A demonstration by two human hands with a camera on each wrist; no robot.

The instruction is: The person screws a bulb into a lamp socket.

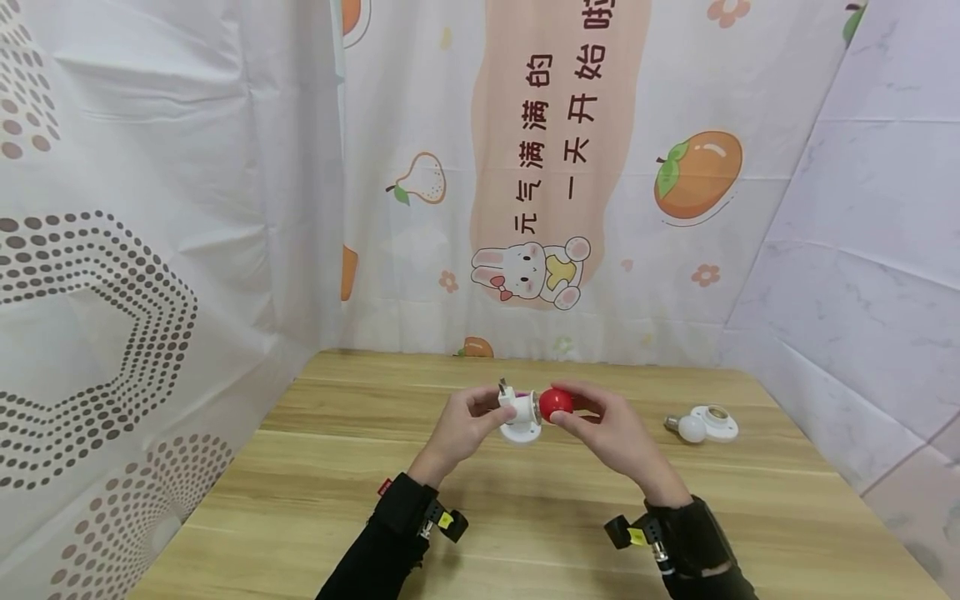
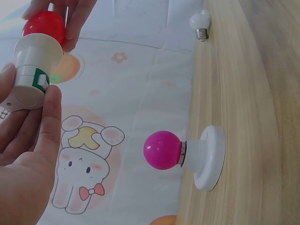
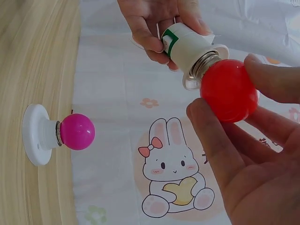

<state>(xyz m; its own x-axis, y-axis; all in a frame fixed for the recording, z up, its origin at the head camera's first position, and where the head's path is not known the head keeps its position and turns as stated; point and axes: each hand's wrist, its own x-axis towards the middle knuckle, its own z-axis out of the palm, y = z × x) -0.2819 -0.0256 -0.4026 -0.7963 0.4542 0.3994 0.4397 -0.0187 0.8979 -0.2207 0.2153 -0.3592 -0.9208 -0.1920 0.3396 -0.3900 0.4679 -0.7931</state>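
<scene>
My left hand (image 1: 459, 432) grips a white lamp socket (image 3: 190, 47) with metal plug prongs and a green-edged switch. Between the fingers and thumb of my right hand (image 1: 618, 429) is a red light bulb (image 3: 229, 91). The bulb's metal screw base lies at the socket's mouth, with some thread showing in the right wrist view. Both are held above the table, bulb and socket in line. Below them a pink light bulb (image 2: 161, 150) sits in a round white lamp holder (image 2: 213, 159); from the head view this bulb is mostly hidden.
On the right of the wooden table (image 1: 337, 467), a white light bulb (image 1: 692, 429) lies against another round white lamp holder (image 1: 723, 427). A printed curtain (image 1: 420, 275) hangs behind the table's far edge, and more sheets hang at both sides.
</scene>
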